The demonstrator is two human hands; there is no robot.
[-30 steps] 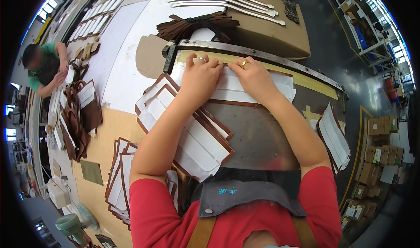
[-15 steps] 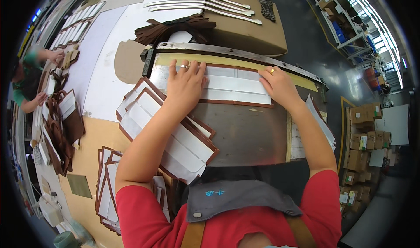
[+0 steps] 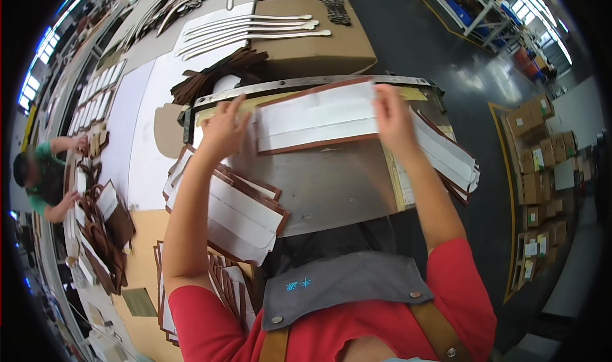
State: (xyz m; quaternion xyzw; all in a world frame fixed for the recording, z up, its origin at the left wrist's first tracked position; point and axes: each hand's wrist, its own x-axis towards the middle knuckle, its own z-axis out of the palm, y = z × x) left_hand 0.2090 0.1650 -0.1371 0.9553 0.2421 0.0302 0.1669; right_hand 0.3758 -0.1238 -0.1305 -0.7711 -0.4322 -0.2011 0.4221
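A long white panel with brown edging (image 3: 317,118) is raised and tilted over the grey metal work plate (image 3: 322,190). My right hand (image 3: 396,121) pinches its right end, slightly smeared by motion. My left hand (image 3: 223,129) is just off the panel's left end, fingers apart and holding nothing. Beyond both hands runs a metal bar (image 3: 306,81) along the plate's far edge, with a yellow strip (image 3: 245,102) beside it. Similar panels lie in a fanned stack (image 3: 239,212) under my left forearm, and another stack (image 3: 446,148) lies to the right of my right hand.
More edged panels (image 3: 223,285) stand at the lower left. A cardboard box (image 3: 312,49), pale straps (image 3: 248,30) and a bundle of brown strips (image 3: 213,75) lie beyond the bar. A co-worker (image 3: 41,177) is at the far left. Cartons (image 3: 542,170) are stacked at the right.
The panel was flat against the bar under both hands; now its right end is lifted and it tilts. My left hand has come off it. The whole view has shifted.
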